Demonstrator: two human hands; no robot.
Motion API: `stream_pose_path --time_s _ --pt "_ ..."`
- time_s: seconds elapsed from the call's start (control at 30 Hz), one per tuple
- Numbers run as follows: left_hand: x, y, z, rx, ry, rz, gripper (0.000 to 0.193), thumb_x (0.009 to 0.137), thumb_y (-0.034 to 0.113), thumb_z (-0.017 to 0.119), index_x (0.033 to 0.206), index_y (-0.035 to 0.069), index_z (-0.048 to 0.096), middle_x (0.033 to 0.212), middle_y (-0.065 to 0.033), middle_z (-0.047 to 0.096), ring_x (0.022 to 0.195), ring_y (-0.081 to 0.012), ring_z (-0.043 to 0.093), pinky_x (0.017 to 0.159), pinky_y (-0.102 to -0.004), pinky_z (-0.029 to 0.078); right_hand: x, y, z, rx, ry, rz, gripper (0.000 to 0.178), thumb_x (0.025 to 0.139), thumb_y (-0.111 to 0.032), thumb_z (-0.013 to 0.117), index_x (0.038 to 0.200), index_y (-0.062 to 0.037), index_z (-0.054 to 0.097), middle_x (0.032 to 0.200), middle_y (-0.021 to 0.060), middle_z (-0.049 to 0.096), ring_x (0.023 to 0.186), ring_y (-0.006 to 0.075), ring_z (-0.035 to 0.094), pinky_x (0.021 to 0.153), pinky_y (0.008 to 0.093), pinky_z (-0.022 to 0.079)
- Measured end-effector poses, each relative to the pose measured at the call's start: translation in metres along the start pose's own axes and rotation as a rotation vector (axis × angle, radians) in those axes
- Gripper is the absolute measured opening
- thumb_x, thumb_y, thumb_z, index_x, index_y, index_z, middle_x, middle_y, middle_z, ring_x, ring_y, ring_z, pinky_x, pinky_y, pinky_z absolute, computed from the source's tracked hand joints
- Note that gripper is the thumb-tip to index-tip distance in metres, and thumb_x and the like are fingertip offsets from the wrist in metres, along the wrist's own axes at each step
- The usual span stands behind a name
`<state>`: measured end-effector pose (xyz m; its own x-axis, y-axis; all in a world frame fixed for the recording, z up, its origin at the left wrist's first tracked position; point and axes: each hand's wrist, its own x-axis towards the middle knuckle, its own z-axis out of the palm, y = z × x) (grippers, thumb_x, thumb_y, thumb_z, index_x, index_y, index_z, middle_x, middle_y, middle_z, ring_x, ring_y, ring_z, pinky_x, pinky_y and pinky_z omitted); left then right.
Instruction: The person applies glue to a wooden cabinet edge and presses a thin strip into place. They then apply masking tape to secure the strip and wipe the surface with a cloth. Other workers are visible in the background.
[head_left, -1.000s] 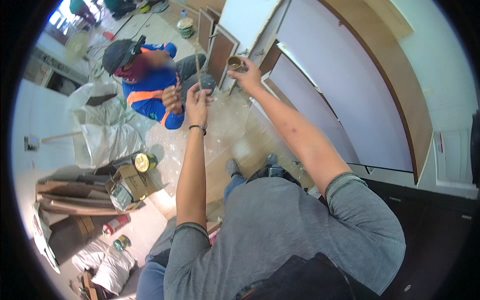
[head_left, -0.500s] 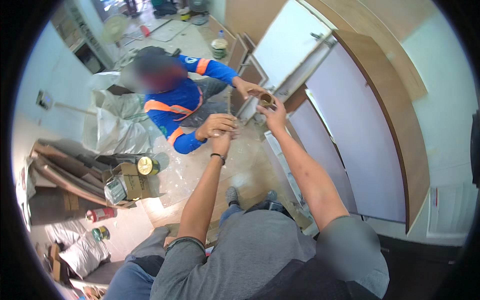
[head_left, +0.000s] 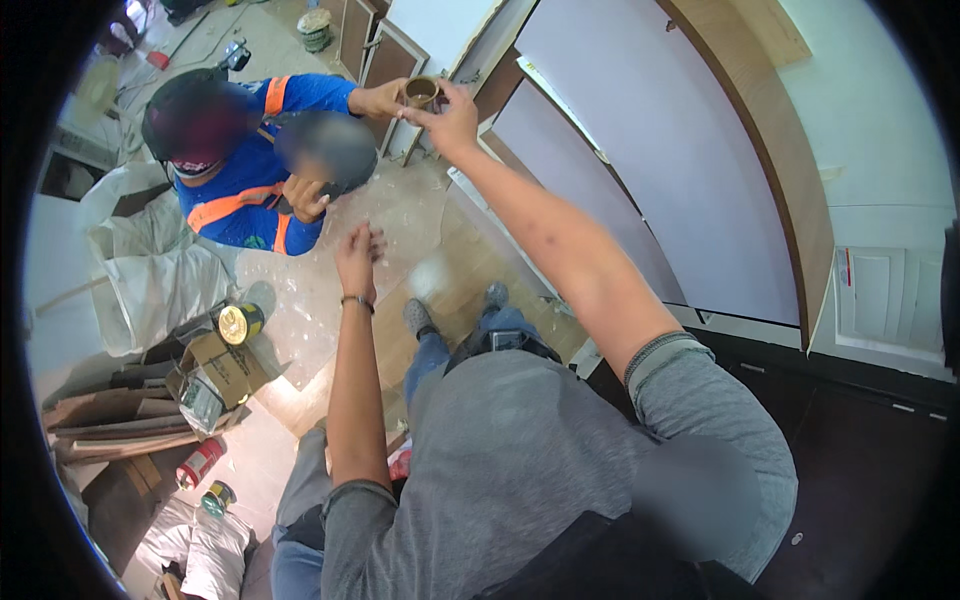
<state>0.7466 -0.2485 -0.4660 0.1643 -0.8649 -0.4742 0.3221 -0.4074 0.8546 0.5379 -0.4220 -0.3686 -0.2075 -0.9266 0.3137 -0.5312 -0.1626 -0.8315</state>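
Observation:
High in front of me, my right hand grips a small brown ring-shaped thing, hollow like a roll of tape; its exact kind is not plain. A co-worker's hand also touches it from the left. My left hand hangs in the air over the floor, its fingers loosely apart and holding nothing that I can see. Just above and left of it is the co-worker's other hand, curled in front of the blue and orange jacket. A blurred dark grey rounded shape partly covers that co-worker.
Tall pale panels with brown edges stand along the right. At left are white sacks, a yellow-lidded can, a cardboard box, stacked boards and a red canister. A bucket stands far off.
My left hand has come away from the co-worker's hand and dropped lower. My right hand still grips the ring-shaped thing. The whole view has swung, so the co-worker appears further left.

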Motion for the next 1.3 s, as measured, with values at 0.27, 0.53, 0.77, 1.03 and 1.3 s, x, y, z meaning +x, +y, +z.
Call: stream_pose_path --time_s 0.27,0.53,0.77,1.03,1.3 --pt "-0.074 -0.106 -0.061 0.142 -0.016 -0.289 0.024 0.103 0.025 0.063 0.117 0.005 0.066 0.098 -0.0066 0.073 0.073 -0.0129 0.066 0.066 -0.0264 0.054 0.003 0.051 0.038 0.103 0.07 0.107 0.063 0.07 -0.029 0.093 0.122 -0.0036 0.067 0.109 0.0135 0.065 0.1 0.0285 0.065 0.088 0.0399 0.053" --pt "-0.118 -0.132 -0.087 0.51 -0.265 -0.377 0.021 0.104 0.02 0.061 0.116 0.004 0.066 0.092 -0.0082 0.074 0.071 -0.0144 0.07 0.059 -0.0258 0.053 -0.175 0.076 -0.068 0.096 -0.624 -0.049 0.044 0.082 -0.027 0.081 0.118 -0.0062 0.069 0.112 0.0136 0.07 0.098 0.0272 0.067 0.088 0.0417 0.053" --pt "-0.092 -0.106 -0.05 0.815 -0.476 -0.029 0.021 0.104 0.021 0.061 0.114 0.004 0.068 0.091 -0.0074 0.074 0.071 -0.0136 0.069 0.06 -0.0268 0.053 -0.376 0.106 -0.274 0.015 -0.276 0.459 0.038 0.09 -0.023 0.076 0.123 -0.0035 0.069 0.113 0.0109 0.072 0.101 0.0222 0.071 0.088 0.0357 0.057" --pt "-0.222 -0.027 0.197 1.053 -0.789 0.745 0.02 0.101 0.014 0.062 0.114 0.0 0.068 0.096 -0.0172 0.073 0.083 -0.0261 0.072 0.073 -0.0359 0.056 -0.499 0.089 -0.439 0.119 0.239 0.629 0.029 0.092 -0.012 0.074 0.12 -0.0037 0.07 0.105 0.0091 0.073 0.094 0.0181 0.07 0.083 0.0318 0.056" --pt "-0.426 0.055 0.412 0.519 -0.731 1.701 0.038 0.077 0.008 0.086 0.112 0.007 0.073 0.09 -0.006 0.071 0.076 -0.0214 0.062 0.068 -0.0329 0.045 -0.475 0.103 -0.594 0.05 0.346 0.408 0.023 0.094 -0.007 0.073 0.116 -0.0026 0.071 0.103 0.0068 0.073 0.091 0.0125 0.068 0.083 0.0289 0.054"
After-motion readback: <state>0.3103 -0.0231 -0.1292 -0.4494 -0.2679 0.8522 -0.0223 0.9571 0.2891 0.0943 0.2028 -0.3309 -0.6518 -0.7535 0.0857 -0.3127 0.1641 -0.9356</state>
